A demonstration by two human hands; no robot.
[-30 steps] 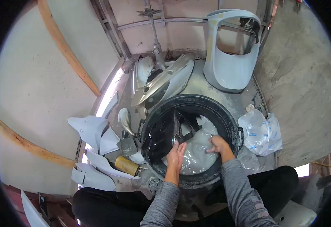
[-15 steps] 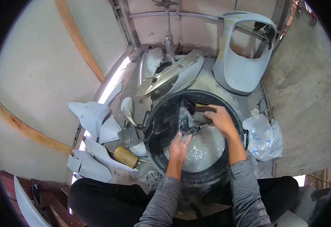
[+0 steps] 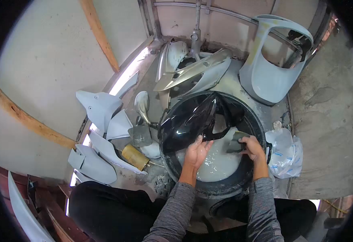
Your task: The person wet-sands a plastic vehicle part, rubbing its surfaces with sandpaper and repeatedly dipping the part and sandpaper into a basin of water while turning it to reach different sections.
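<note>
A glossy black motorcycle fairing panel (image 3: 188, 126) with an opening at its right side rests over the round black tub (image 3: 216, 189). My left hand (image 3: 197, 155) grips the panel's lower edge, thumb on top. Cloudy, bubbly water (image 3: 218, 163) shows in the tub below it. My right hand (image 3: 256, 150) is closed on a dark grey piece of sandpaper (image 3: 237, 142), held over the water at the tub's right side, apart from the panel. The fingertips behind the sandpaper are partly hidden.
Grey-white body panels (image 3: 100, 109) and a brass-coloured cylinder (image 3: 135, 157) lie on the left. A champagne-coloured panel (image 3: 192, 70) lies behind the tub. At the back right stands a large pale-blue fairing (image 3: 261, 82); a plastic bag (image 3: 283, 155) lies right of the tub.
The black panel has turned, showing its glossy outer face instead of its wet, soapy side. My right hand has moved down and right, off the panel, with the sandpaper.
</note>
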